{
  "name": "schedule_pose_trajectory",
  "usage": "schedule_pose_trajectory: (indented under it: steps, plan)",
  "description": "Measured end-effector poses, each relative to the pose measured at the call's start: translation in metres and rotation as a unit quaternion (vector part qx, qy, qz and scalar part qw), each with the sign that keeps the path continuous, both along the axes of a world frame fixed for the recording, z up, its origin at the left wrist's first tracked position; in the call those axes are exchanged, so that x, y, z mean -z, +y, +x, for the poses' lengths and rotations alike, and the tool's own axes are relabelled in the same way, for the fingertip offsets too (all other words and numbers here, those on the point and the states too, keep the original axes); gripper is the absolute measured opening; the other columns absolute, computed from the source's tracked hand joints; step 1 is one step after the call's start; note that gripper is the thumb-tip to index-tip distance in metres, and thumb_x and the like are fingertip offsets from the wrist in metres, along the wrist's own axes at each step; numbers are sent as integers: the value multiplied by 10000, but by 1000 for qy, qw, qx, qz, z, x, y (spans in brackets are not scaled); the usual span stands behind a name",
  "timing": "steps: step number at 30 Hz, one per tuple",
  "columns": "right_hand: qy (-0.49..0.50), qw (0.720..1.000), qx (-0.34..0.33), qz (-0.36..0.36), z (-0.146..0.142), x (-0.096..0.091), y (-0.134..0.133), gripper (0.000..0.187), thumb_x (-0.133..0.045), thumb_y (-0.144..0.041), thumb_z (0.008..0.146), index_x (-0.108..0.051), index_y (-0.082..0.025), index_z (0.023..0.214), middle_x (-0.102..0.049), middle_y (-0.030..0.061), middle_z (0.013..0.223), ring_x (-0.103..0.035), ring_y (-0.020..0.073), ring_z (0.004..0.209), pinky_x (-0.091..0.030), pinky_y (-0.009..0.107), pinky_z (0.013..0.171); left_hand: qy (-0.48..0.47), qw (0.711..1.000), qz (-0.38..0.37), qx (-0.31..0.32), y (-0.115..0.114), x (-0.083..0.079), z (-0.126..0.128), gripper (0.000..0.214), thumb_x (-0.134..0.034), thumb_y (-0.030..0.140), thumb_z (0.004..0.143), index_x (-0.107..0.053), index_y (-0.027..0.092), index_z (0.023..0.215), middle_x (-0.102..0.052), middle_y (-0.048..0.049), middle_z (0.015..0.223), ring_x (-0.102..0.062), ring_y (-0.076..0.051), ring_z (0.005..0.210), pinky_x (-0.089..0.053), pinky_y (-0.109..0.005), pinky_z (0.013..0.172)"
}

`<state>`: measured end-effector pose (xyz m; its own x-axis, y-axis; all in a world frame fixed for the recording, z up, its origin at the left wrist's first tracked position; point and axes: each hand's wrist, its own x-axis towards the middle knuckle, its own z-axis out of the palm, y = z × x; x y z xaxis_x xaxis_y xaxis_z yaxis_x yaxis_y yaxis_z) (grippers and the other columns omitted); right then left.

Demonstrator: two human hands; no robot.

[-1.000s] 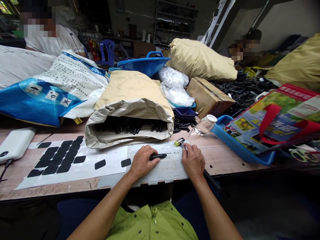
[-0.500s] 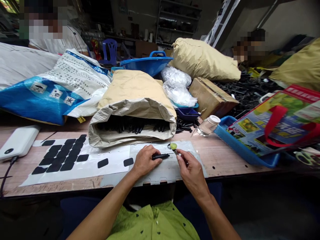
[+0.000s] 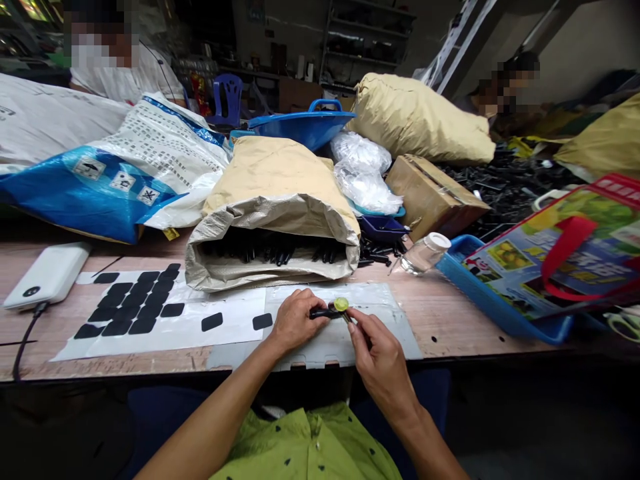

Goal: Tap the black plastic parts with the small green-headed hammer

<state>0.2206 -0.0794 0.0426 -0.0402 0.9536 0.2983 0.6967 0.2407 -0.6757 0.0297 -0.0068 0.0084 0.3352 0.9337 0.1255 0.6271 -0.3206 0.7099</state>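
Observation:
My left hand (image 3: 294, 320) is closed around a slim black pen-like piece (image 3: 323, 313), whose tip points to the right. In my right hand (image 3: 377, 343) is a thin stick with a round yellow-green head (image 3: 341, 305), pinched between thumb and fingers. The green head is at the tip of the black piece; whether they touch I cannot tell. Both hands are over a pale grey board (image 3: 390, 327) at the table's front edge. Left of it lies a white sheet (image 3: 190, 333) with several black rounded patches (image 3: 125, 311). Just beyond stands an open tan sack (image 3: 273, 170) with black pieces inside.
A clear cup (image 3: 424, 255) lies tipped beside a blue basket (image 3: 500, 310) holding a printed bag (image 3: 560, 247). A white power bank (image 3: 47, 277) with a cable sits left. A cardboard box (image 3: 435, 193) and a blue-white sack (image 3: 165, 160) stand behind. Two people are across the table.
My right hand has brought the green-headed stick left and down to the tip of the black piece. My left hand keeps its hold. The whole view has shifted slightly.

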Motion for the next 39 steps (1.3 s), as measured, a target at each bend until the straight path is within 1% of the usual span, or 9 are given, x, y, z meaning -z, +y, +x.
schedule_pose_trajectory:
  steps: [5, 9, 12, 15, 20, 25, 32, 35, 39]
  plan:
    - [-25, 999, -27, 2, -13, -1, 0, 332, -471, -269, 1018, -662, -236, 1288, -716, 72, 1089, -673, 195, 1027, -536, 322, 909, 11, 1000, 3, -3, -1, -3, -1, 79, -754, 271, 832, -732, 236, 900, -653, -11, 928, -568, -212, 935, -417, -326, 809]
    - [-23, 999, -21, -12, -7, -1, 3, 321, -484, -290, 1012, -677, -250, 1266, -721, 63, 1093, -673, 193, 1025, -533, 315, 892, 2, 1000, -1, 3, -1, -4, -1, 101, -757, 269, 828, -742, 255, 927, -662, -7, 942, -574, -215, 957, -421, -328, 823]
    - [-14, 1000, 17, 15, 14, -4, 15, 322, -499, -314, 1002, -682, -242, 1258, -719, 67, 1105, -664, 191, 1013, -516, 315, 893, -3, 1000, 6, 2, -1, -3, 0, 165, -769, 264, 813, -748, 260, 976, -670, -6, 935, -575, -222, 973, -422, -338, 843]
    - [-57, 993, 96, 29, 42, -1, 34, 325, -515, -329, 979, -700, -227, 1228, -716, 74, 1083, -653, 195, 929, -497, 318, 829, -1, 1000, 15, -4, -1, -3, 0, 171, -772, 243, 788, -745, 245, 956, -660, -6, 893, -573, -220, 942, -420, -342, 829]
    - [-177, 968, 180, 6, 73, 24, 61, 303, -543, -301, 941, -724, -230, 1173, -689, 60, 971, -601, 194, 840, -425, 316, 752, -3, 1000, 10, -1, -2, -3, 0, 174, -759, 226, 767, -735, 243, 938, -659, -4, 892, -564, -217, 927, -416, -337, 798]
    - [-269, 940, 201, 52, 65, 41, 63, 296, -525, -275, 964, -714, -214, 1184, -652, 70, 959, -552, 205, 884, -369, 318, 767, 0, 1000, 19, 3, -3, -3, -1, 155, -751, 252, 798, -733, 238, 952, -649, -10, 884, -559, -217, 922, -411, -334, 795]
    - [-302, 929, 204, 72, 60, 41, 60, 281, -515, -258, 979, -692, -220, 1194, -628, 73, 966, -509, 205, 884, -331, 323, 766, 7, 999, 23, 35, -3, -2, -4, 220, -593, 399, 982, -736, 242, 1038, -650, -40, 941, -559, -228, 947, -411, -356, 851]
    - [-301, 929, 204, 68, 61, 40, 60, 277, -517, -264, 982, -686, -222, 1196, -623, 70, 969, -506, 205, 889, -327, 321, 763, -9, 997, 27, 76, -21, -11, -4, 284, -498, 415, 1035, -710, 230, 1069, -664, -54, 988, -571, -225, 956, -416, -355, 871]
    - [-300, 930, 204, 63, 60, 40, 60, 282, -522, -253, 976, -678, -219, 1209, -626, 71, 986, -507, 206, 897, -331, 320, 769, -55, 979, -24, 196, -71, -24, -4, 320, -416, 434, 1063, -663, 253, 1157, -687, -47, 991, -618, -193, 893, -442, -305, 812]
